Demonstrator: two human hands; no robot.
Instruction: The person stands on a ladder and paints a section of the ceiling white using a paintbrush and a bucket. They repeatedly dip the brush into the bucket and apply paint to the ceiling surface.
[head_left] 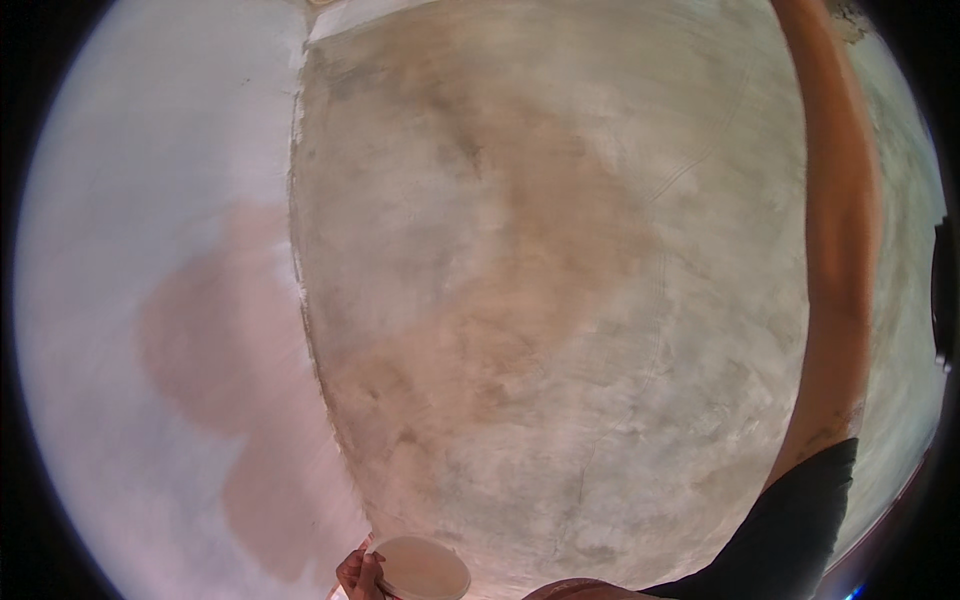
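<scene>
At the bottom edge, my left hand (361,574) has its fingers closed on the near side of a round, pale tub (466,574). The tub's inside looks cream-coloured; whether that is paint or the bare bottom cannot be told. My right arm (840,240), with a dark short sleeve at the shoulder, reaches straight up along the right side of the picture. It leaves through the top edge, so the right hand and anything in it are hidden.
A blotchy grey-beige plaster wall (560,300) fills the middle. To its left, a smooth white surface (160,170) meets it along a rough, slightly wavy line. A pale strip (355,15) crosses the top. Shadows fall on both surfaces. A dark object (942,295) shows at the far right rim.
</scene>
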